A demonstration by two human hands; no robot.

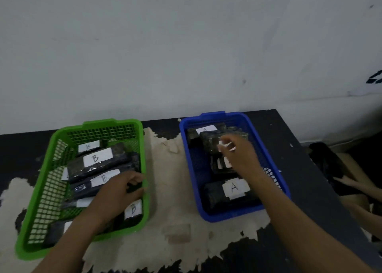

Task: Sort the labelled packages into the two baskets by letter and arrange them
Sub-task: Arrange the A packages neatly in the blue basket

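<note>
A green basket [51, 152] on the left holds several dark packages with white labels marked B [97, 159]. My left hand [122, 192] is inside it near the right wall, its fingers curled round the end of a dark B package [103, 179]. A blue basket [275, 169] on the right holds several dark packages labelled A, one at the front [233, 190]. My right hand [237, 152] reaches into the blue basket and pinches a dark package [210, 142] by its white label, near the far end.
Both baskets stand on a black table [289, 132] whose top is worn to bare pale wood [171, 190] between them. A white wall rises behind. Dark items and another person's arm [355, 185] lie past the table's right edge.
</note>
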